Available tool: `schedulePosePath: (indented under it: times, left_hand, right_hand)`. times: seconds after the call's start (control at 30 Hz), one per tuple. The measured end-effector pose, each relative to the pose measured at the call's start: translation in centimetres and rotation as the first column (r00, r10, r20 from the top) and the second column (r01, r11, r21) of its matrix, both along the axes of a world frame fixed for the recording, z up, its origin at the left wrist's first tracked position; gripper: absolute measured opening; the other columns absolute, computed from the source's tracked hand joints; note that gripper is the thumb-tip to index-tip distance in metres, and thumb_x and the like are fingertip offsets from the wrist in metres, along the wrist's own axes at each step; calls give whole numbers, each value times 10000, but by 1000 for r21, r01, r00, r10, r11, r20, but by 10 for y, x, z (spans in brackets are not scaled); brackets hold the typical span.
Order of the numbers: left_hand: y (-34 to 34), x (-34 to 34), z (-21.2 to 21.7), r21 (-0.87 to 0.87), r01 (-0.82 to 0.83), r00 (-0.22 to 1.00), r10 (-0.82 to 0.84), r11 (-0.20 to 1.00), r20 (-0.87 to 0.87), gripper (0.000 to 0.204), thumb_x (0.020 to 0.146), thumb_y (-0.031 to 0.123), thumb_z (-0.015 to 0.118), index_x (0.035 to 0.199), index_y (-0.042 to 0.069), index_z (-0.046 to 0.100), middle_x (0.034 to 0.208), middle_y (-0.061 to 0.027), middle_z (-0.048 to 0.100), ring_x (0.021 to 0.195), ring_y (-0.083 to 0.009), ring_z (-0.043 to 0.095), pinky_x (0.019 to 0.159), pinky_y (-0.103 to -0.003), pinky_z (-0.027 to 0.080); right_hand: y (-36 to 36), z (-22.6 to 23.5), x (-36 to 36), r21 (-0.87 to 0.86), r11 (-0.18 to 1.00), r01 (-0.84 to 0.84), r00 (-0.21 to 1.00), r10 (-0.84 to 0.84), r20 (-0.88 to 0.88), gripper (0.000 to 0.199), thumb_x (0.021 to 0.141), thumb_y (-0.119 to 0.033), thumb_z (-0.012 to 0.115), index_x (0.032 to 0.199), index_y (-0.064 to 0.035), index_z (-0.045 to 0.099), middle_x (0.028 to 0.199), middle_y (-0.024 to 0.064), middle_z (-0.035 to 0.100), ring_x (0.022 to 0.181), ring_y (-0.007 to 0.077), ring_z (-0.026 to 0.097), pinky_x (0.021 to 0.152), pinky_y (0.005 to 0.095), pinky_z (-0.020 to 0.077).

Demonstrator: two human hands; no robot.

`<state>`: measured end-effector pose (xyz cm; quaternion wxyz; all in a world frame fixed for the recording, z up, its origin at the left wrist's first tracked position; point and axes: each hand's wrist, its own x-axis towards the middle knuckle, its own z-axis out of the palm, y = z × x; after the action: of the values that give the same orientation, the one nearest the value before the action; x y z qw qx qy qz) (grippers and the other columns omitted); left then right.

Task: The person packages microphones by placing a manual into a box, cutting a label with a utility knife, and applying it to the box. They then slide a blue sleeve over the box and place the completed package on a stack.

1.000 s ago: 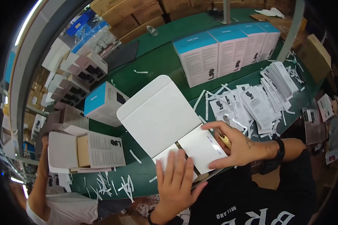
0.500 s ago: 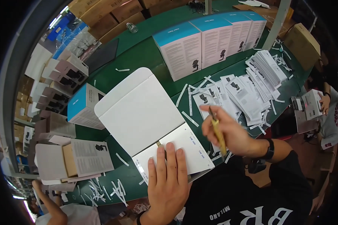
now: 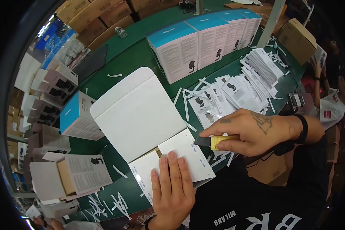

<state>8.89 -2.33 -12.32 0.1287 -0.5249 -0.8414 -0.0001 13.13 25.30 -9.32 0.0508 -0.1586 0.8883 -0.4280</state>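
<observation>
- The right hand [image 3: 253, 130] is clenched around a yellow utility knife [image 3: 214, 142], the dark blade poking out toward nine o'clock from between thumb and forefinger.
- The blade tip sits just beside the right edge of the white carton [image 3: 153, 126], near the corner of its folded front flaps; I cannot tell whether it touches the card.
- The left hand [image 3: 172, 191] lies flat and spread, grasping nothing, fingers pointing to twelve o'clock and pressing down on the two front flaps at the carton's six o'clock end.
- The carton lies open on the green table [image 3: 134, 57], its long axis running from about ten o'clock, where the big rounded lid flap lies back, to four o'clock at the flaps under the palm.
- From the knife, the carton lies at nine o'clock; the left hand is the one on it, the right only at its edge.
- At one o'clock from the knife a fan of printed leaflets [image 3: 237, 92] spreads out; beyond, at twelve, stands a row of blue-topped boxes [image 3: 203, 42].
- White paper strips [image 3: 115, 75] are scattered over the table.
</observation>
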Motion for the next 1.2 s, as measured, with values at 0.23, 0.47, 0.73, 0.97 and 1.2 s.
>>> schedulePosePath:
  times: [0.23, 0.47, 0.73, 0.97, 1.2]
  left_hand:
    - [-4, -6, -5, 54, -4, 1000, 5, 999, -23, 594, 942, 327, 618, 1371, -80, 573, 1418, -277, 588, 1307, -426, 590, 1093, -537, 438]
    - [0, -8, -5, 69, 0, 1000, 1, 998, -24, 575, 940, 329, 627, 1357, -65, 593, 1402, -264, 607, 1299, -420, 600, 1087, -538, 442]
    - [1, -13, -4, 38, 10, 1000, -10, 999, 3, 579, 933, 333, 648, 1363, -51, 598, 1409, -250, 608, 1321, -411, 585, 1101, -550, 425]
    - [-5, -8, 2, 97, -19, 1000, 21, 995, -14, 599, 920, 341, 654, 1367, -54, 596, 1416, -247, 602, 1328, -407, 578, 1114, -557, 409]
    - [-6, 0, 11, 132, -21, 997, 12, 991, 70, 614, 892, 323, 661, 1370, -57, 593, 1429, -246, 592, 1337, -403, 568, 1127, -556, 392]
  right_hand:
    - [-10, 18, -5, 5, 996, 88, 981, -88, 171, 359, 967, -66, 662, 1309, 14, 585, 850, 125, 740, 695, 238, 733, 626, 326, 543]
    - [-7, 23, -4, -48, 989, 143, 956, -125, 266, 371, 971, -60, 659, 1325, 15, 578, 855, 125, 743, 679, 200, 726, 619, 322, 539]
    - [-9, -4, -13, -272, 934, 231, 931, -132, 339, 441, 954, -47, 670, 1382, -3, 572, 912, 106, 701, 682, 188, 707, 615, 278, 545]
    - [-16, 30, -18, 620, 781, -79, 895, 329, -301, 527, 855, -86, 714, 1370, -43, 611, 966, 47, 672, 655, 147, 672, 584, 234, 547]
    - [-2, 23, -10, 600, 797, -70, 776, 422, -469, 555, 825, -129, 717, 1365, -58, 616, 997, 24, 676, 698, 120, 675, 558, 273, 532]
